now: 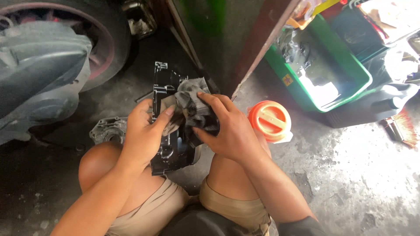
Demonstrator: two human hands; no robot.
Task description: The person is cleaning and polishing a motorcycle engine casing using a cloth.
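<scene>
I am squatting, knees in view. My left hand [144,133] grips the edge of a black plastic panel [168,148] held upright between my knees. My right hand [227,129] presses a dirty grey rag [192,102] against the panel's upper face, fingers closed over the cloth. The rag covers the panel's middle; the panel's top end [162,78] sticks out above both hands.
A tyre and grey scooter body [48,65] fill the left. A metal engine casing [107,130] lies on the floor by my left knee. An orange-lidded jar [270,120] stands right of my right hand. A green tub [323,74] and a brush [400,129] are further right.
</scene>
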